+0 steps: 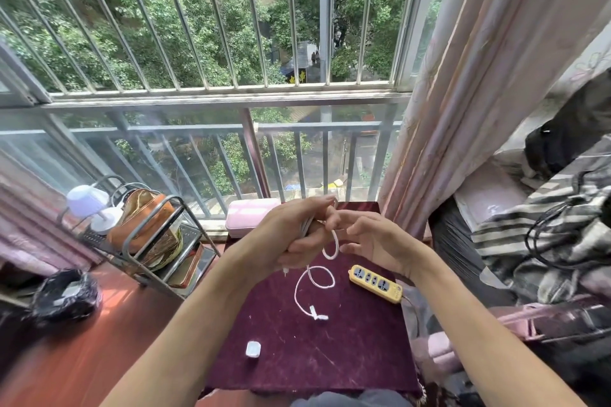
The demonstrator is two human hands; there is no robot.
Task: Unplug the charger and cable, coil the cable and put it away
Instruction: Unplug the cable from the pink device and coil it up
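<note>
Far left: bin [66, 297] w/ black bag, contents too blurred to tell. Metal rack [190, 236] holds a brown bag [145, 221]. Charger [253, 349] lies loose on maroon table [347, 363]. L hand [291, 235] is curled tight round a bundle of white cable [313, 311]; the rest hangs in loops to the table. R hand [373, 241] has fingers relaxed and spread, tips apparently touching the cable. Yellow power strip [375, 283] just right of the loops.

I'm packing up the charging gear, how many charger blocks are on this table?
1. The white charger block lies alone near the table's front edge, apart from the yellow power strip; another might be hidden from view.
</note>
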